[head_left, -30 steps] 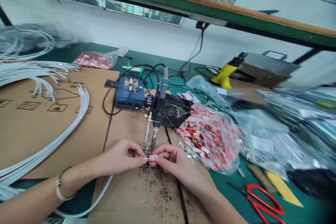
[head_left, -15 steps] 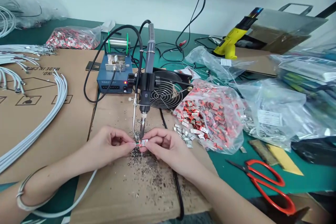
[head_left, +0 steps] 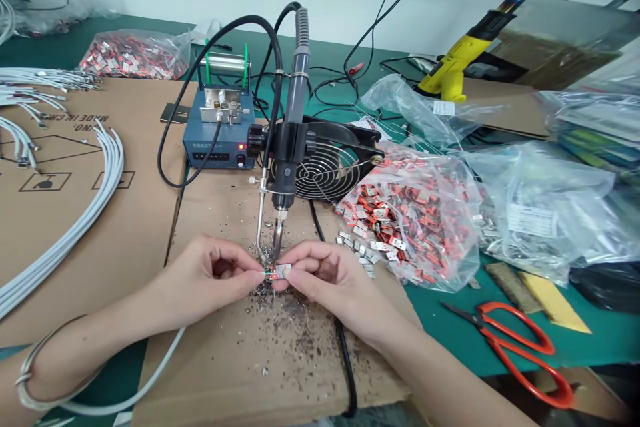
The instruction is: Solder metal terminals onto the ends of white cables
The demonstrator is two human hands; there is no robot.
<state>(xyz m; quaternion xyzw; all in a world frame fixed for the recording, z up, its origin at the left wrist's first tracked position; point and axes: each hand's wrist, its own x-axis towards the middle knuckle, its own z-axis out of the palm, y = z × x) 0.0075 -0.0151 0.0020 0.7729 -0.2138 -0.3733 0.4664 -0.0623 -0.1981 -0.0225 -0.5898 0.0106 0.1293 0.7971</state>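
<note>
Under the mounted soldering iron [head_left: 291, 113], my two hands meet near its tip. My left hand [head_left: 210, 277] pinches the thin wire end of a white cable [head_left: 165, 360], whose length drops below the wrist. Between thumb and forefinger, my right hand [head_left: 335, 283] grips a small red and silver USB connector [head_left: 283, 271]. The wires touch or nearly touch the connector's left end, right by the iron's tip; the exact contact is too small to tell. A thin metal solder feed tube [head_left: 261, 220] ends beside the tip.
Solder bits litter the cardboard [head_left: 225, 373]. Behind stand a blue solder feeder [head_left: 213, 140] and a black fan [head_left: 320, 170]. To the right lie a bag of red connectors [head_left: 415, 220], red-handled scissors [head_left: 520, 347] and a yellow heat gun [head_left: 460, 60]. White cables [head_left: 95, 213] lie at left.
The camera view has shifted a little. Both hands keep their pinches on the cable wires and the connector, close under the iron's tip.
</note>
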